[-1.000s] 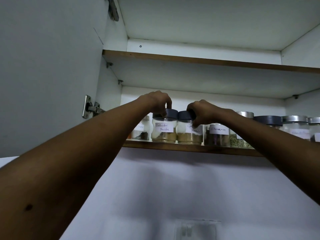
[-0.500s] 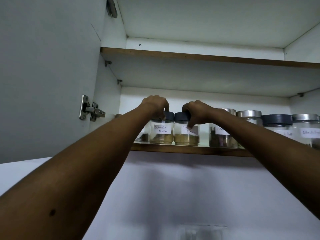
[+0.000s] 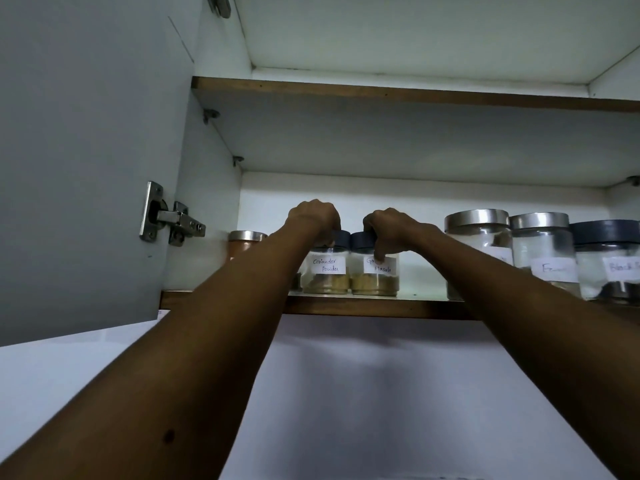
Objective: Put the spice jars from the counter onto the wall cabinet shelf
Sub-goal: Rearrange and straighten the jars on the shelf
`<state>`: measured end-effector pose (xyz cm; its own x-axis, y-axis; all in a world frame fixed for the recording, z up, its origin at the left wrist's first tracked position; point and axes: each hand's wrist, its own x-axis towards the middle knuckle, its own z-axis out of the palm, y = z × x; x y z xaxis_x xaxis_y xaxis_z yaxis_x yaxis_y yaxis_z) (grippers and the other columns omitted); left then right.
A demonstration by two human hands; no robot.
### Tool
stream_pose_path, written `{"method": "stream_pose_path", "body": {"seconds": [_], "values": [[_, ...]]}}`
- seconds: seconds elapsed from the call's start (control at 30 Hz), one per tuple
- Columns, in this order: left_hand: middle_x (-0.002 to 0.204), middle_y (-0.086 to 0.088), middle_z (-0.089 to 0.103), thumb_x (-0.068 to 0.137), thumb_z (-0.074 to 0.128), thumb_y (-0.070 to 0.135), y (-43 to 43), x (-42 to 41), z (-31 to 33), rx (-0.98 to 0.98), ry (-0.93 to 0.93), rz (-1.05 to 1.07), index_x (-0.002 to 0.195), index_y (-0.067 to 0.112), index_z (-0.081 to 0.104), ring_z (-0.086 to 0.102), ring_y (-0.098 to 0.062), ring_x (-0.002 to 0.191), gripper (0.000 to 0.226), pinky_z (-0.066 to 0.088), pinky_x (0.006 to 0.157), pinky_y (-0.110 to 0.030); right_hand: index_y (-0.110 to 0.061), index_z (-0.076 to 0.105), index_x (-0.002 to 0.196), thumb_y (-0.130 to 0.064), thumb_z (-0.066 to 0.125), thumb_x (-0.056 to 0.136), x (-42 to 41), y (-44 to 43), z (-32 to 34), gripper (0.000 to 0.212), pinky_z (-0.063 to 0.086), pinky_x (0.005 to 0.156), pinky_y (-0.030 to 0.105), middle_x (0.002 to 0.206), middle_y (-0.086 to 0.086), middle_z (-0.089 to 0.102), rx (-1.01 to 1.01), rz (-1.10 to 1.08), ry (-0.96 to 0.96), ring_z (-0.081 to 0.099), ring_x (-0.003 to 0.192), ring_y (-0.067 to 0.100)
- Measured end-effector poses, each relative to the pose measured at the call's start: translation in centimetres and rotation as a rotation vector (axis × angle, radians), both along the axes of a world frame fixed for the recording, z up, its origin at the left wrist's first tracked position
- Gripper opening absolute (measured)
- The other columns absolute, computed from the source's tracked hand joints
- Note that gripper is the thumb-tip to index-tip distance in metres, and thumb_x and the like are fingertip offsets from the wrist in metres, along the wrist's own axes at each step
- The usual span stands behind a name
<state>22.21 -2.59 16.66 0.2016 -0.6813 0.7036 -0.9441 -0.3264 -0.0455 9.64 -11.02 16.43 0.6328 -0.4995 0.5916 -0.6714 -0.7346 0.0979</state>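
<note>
On the shelf (image 3: pixel 346 308) at twelve o'clock, the left hand (image 3: pixel 313 220) clasps the coriander jar (image 3: pixel 325 271) by its dark lid, and at its three o'clock the right hand (image 3: pixel 391 226) clasps the masala jar (image 3: pixel 375 275) likewise (glass, probably light, slippery and breakable, so better held around the body).

Reaches up with both arms; clasps left jar (image 3: pixel 325 282) from above with left hand (image 3: pixel 313 218), right jar (image 3: pixel 375 285) with right hand (image 3: pixel 393 225).

Door hinge (image 3: pixel 170 220); perhaps second hinge (image 3: pixel 219 5) above
</note>
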Motion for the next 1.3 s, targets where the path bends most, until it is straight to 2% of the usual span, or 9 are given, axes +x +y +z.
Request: {"method": "stream_pose_path", "body": {"seconds": [0.37, 0.6, 0.73, 0.9, 1.0, 1.07, 1.13, 1.2, 1.3], "values": [[0.12, -0.006, 0.064, 0.083, 0.065, 0.015, -3.8, 2.8, -0.6, -0.023, 0.038, -0.025, 0.117, 0.024, 0.065, 0.056, -0.026, 0.112, 0.035, 0.049, 0.091, -0.034, -0.006, 0.064, 0.103, -0.005, 0.075, 0.068, 3.1, -4.1, 0.1, 0.037, 0.048, 0.073, 0.033, 0.107, 0.015, 0.063, 0.011, -0.06, -0.014, 0.06, 0.096, 0.029], [0.122, -0.006, 0.062, 0.088, 0.059, 0.018, -6.0, 3.2, -0.9, -0.038, 0.002, 0.042, 0.121, 0.023, 0.062, 0.056, -0.027, 0.112, 0.034, 0.045, 0.085, -0.031, -0.002, 0.064, 0.104, -0.002, 0.063, 0.075, 4.3, -5.8, 0.1, 0.03, 0.05, 0.071, 0.034, 0.105, 0.018, 0.064, 0.032, -0.049, -0.038, 0.062, 0.093, 0.031], [0.124, -0.006, 0.058, 0.093, 0.05, 0.022, -6.9, 2.9, -1.1, 0.011, -0.03, 0.1, 0.123, 0.021, 0.058, 0.052, -0.027, 0.115, 0.031, 0.037, 0.08, -0.032, -0.002, 0.062, 0.11, -0.009, 0.054, 0.084, 4.7, -6.3, -0.4, 0.028, 0.05, 0.082, 0.038, 0.111, 0.016, 0.063, 0.034, -0.002, -0.08, 0.06, 0.101, 0.032], [0.132, -0.003, 0.054, 0.096, 0.046, 0.025, -7.0, 3.4, -1.8, 0.052, -0.075, 0.089, 0.131, 0.028, 0.05, 0.045, -0.027, 0.123, 0.036, 0.038, 0.094, -0.038, -0.006, 0.059, 0.118, -0.013, 0.052, 0.087, 4.6, -6.5, -1.0, 0.033, 0.041, 0.086, 0.036, 0.119, 0.013, 0.06, -0.008, -0.013, -0.092, 0.055, 0.11, 0.03], [0.14, -0.005, 0.047, 0.096, 0.045, 0.038, -6.3, 3.8, -1.8, -0.077, -0.095, 0.104, 0.138, 0.028, 0.043, 0.036, -0.028, 0.131, 0.043, 0.03, 0.102, -0.04, -0.007, 0.053, 0.126, -0.023, 0.06, 0.085, 4.1, -6.8, -0.7, 0.044, 0.04, 0.095, 0.04, 0.13, 0.012, 0.053, 0.002, 0.01, -0.214, 0.043, 0.124, 0.032], [0.14, -0.007, 0.046, 0.095, 0.047, 0.041, -5.7, 4.1, -1.7, -0.19, -0.069, 0.126, 0.134, 0.027, 0.047, 0.035, -0.028, 0.131, 0.042, 0.03, 0.103, -0.041, -0.006, 0.056, 0.117, -0.034, 0.062, 0.084, 3.8, -6.9, -0.6, 0.044, 0.04, 0.093, 0.04, 0.128, 0.015, 0.051, 0.041, -0.001, -0.308, 0.04, 0.125, 0.035], [0.135, -0.008, 0.05, 0.093, 0.05, 0.044, -5.4, 4.3, -1.9, -0.181, -0.027, 0.156, 0.127, 0.025, 0.055, 0.038, -0.028, 0.128, 0.039, 0.03, 0.101, -0.039, -0.004, 0.057, 0.092, -0.039, 0.061, 0.084, 3.7, -7.3, -0.6, 0.037, 0.043, 0.082, 0.038, 0.113, 0.018, 0.055, 0.141, -0.027, -0.309, 0.049, 0.115, 0.039], [0.127, -0.008, 0.057, 0.092, 0.052, 0.044, -5.4, 4.4, -1.9, -0.156, -0.009, 0.181, 0.119, 0.022, 0.061, 0.043, -0.028, 0.124, 0.036, 0.03, 0.1, -0.038, -0.001, 0.058, 0.093, -0.032, 0.063, 0.084, 3.7, -7.5, -0.8, 0.033, 0.045, 0.067, 0.033, 0.105, 0.019, 0.058, 0.232, -0.003, -0.316, 0.057, 0.095, 0.037], [0.122, -0.007, 0.061, 0.091, 0.053, 0.042, -5.4, 4.3, -1.7, -0.166, 0.019, 0.185, 0.116, 0.019, 0.062, 0.051, -0.027, 0.118, 0.035, 0.028, 0.102, -0.038, 0.001, 0.061, 0.092, -0.014, 0.064, 0.08, 3.4, -7.4, -0.9, 0.019, 0.039, 0.05, 0.024, 0.079, 0.011, 0.057, 0.267, 0.03, -0.354, 0.052, 0.065, 0.026]]}}
